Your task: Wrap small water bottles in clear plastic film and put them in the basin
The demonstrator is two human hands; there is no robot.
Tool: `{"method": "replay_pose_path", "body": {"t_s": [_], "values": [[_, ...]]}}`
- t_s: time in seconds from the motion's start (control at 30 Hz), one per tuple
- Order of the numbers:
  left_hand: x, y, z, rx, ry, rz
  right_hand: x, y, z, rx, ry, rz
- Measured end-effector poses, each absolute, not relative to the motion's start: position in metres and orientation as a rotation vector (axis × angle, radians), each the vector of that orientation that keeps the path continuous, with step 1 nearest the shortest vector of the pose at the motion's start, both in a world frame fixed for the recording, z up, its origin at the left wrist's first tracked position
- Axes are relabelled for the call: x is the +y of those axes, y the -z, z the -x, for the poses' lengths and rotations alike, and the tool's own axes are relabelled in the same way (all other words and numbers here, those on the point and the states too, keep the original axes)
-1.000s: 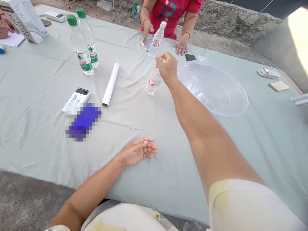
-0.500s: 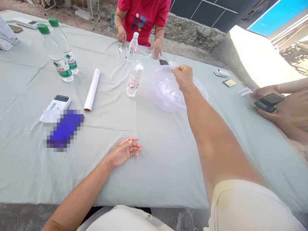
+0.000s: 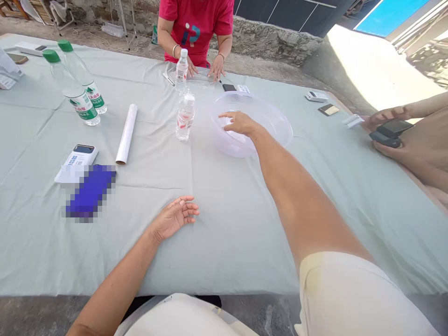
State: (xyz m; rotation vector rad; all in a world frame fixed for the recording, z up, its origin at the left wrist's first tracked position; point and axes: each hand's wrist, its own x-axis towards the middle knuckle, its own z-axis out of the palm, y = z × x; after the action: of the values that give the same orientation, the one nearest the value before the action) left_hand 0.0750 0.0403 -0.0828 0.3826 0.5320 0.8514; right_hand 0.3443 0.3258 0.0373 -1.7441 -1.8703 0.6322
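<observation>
My right hand (image 3: 240,123) reaches over a translucent pale-purple basin (image 3: 283,133), fingers apart, with nothing visible in it. Beneath the fingers, clear crumpled plastic film (image 3: 235,136) is partly hidden in the basin. Palm turned sideways, my left hand (image 3: 175,217) rests on the tablecloth (image 3: 224,214) with loosely spread fingers and holds nothing. Left of the basin, a small water bottle (image 3: 185,120) stands with clear film bunched around its top. A roll of plastic film (image 3: 126,135) lies farther left.
Two green-capped bottles (image 3: 84,106) stand at the left. Nearer lie a white device (image 3: 77,161) and a blurred blue object (image 3: 91,191). Another bottle (image 3: 181,70) stands before a person in a red shirt (image 3: 196,28), whose hands touch clear film. Someone's hands (image 3: 388,126) hold a dark device at right.
My right hand has moved left over the basin, going from a pinch to spread fingers. My left hand stays in place. The person opposite has brought both hands together over the clear film.
</observation>
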Motion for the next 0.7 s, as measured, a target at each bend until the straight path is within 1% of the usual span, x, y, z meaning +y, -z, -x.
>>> {"method": "replay_pose_path", "body": {"t_s": [0.07,0.13,0.23,0.33,0.47,0.57,0.7], "values": [[0.04,0.083,-0.075,0.534,-0.854,-0.388,0.326,-0.041,-0.339,-1.752,-0.619,1.692],[0.039,0.083,-0.074,0.533,-0.856,-0.389,0.324,-0.051,-0.337,-1.484,-0.576,1.594],[0.038,0.083,-0.074,0.533,-0.859,-0.393,0.31,-0.078,-0.34,-1.166,-0.595,1.326],[0.036,0.083,-0.074,0.537,-0.876,-0.418,0.271,-0.104,-0.339,-1.044,-0.692,1.082],[0.032,0.074,-0.078,0.585,-0.931,-0.47,0.188,-0.109,-0.325,-1.144,-0.975,1.088],[0.028,0.053,-0.083,0.784,-1.106,-0.569,0.132,-0.093,-0.313,-1.123,-1.245,1.153],[0.02,0.011,-0.083,1.303,-1.583,-1.068,0.092,-0.07,-0.301,-1.005,-1.504,1.195]]}}
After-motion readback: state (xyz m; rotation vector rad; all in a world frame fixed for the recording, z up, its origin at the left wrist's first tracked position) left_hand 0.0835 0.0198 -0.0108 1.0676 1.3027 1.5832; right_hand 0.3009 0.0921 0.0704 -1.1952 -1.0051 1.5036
